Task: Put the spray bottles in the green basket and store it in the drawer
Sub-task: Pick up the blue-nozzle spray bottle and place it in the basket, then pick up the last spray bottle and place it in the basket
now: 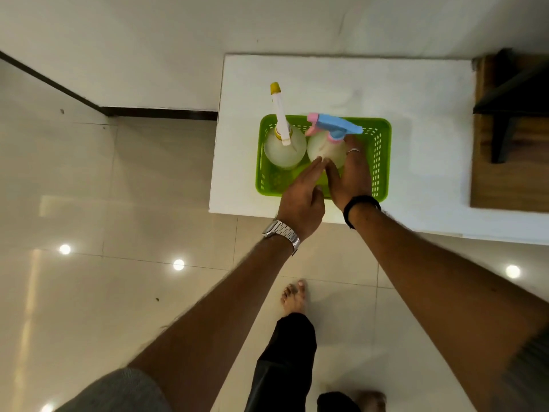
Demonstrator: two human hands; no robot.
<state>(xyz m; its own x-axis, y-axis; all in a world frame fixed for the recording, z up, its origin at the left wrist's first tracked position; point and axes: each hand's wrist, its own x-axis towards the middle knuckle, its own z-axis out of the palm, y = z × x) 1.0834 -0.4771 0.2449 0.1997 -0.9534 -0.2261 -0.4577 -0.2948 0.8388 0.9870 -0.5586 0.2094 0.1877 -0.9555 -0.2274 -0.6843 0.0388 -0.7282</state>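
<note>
On the white table, near its front-left corner, sits the green basket. In the basket's left half stands the yellow-capped bottle, upright. Just right of it stands the blue-and-pink bottle, the two nearly touching. The left hand reaches in, fingers straight and pressed together, tips on that second bottle. The right hand cups its right side, fingers curved around it.
</note>
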